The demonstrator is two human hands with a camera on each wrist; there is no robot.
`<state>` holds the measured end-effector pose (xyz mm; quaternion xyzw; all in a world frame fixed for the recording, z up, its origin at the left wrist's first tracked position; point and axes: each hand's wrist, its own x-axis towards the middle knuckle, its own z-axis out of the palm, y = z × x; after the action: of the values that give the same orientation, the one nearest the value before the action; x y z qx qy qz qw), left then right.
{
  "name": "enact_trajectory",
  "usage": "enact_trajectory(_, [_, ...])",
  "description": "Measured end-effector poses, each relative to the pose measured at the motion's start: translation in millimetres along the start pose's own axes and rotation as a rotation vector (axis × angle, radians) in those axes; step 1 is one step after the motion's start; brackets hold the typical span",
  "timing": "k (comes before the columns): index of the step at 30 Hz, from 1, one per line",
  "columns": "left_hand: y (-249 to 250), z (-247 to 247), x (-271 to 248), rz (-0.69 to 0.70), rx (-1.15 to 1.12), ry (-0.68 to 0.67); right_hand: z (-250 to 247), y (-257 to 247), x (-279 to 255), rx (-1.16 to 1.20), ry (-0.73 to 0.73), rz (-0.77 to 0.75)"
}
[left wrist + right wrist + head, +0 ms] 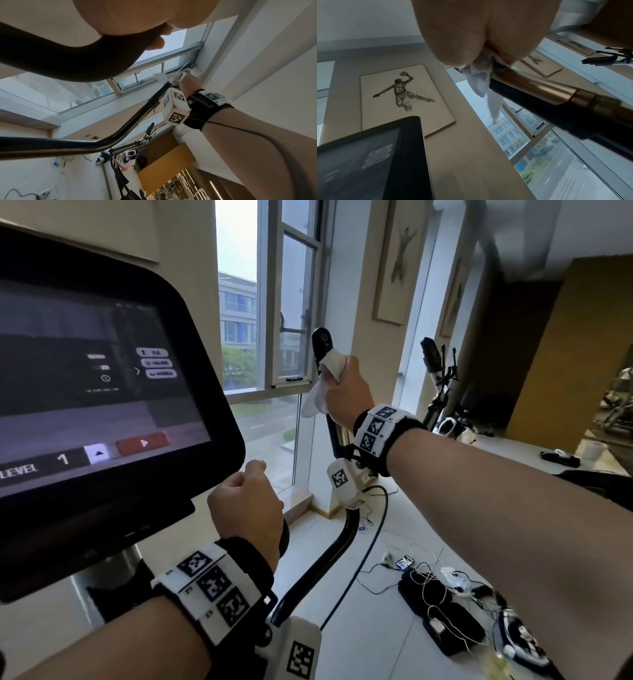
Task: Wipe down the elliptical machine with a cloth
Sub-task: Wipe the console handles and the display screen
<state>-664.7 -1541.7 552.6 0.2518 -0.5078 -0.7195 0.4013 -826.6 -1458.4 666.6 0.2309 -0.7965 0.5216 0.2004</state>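
Note:
My right hand [346, 392] grips a white cloth [323, 385] wrapped round the upper part of the elliptical's black moving handle [322, 344], just below its rounded top. A corner of the cloth [481, 83] hangs loose beside the handle's black and bronze shaft [547, 94]. The same cloth [169, 77] shows far off in the left wrist view. My left hand [246, 501] is curled round the black fixed handlebar [68, 60] beneath the console screen [96, 381], which is lit and shows "LEVEL 1".
A window [274, 320] stands behind the handle. Cables, a phone and black pouches [442, 604] lie on the pale floor at lower right. Another exercise machine [438, 381] stands further right. Framed pictures [399, 97] hang on the wall.

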Motion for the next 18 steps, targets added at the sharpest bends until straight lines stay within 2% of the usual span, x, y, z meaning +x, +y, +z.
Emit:
enact_trajectory(4, [-3, -1, 0, 0.028, -0.014, 0.008, 5, 1, -7, 0.003, -0.105, 0.078])
enact_trajectory(8, [-3, -2, -1, 0.043, -0.029, -0.017, 4, -9, 5, 0.002, -0.115, 0.129])
enact_trajectory(13, [-3, -2, -2, 0.048, -0.051, -0.021, 8, -36, 34, 0.031, -0.065, 0.087])
enact_trajectory(18, [-3, -2, -3, 0.056, -0.043, -0.022, 6, -38, 36, -0.028, -0.080, 0.041])
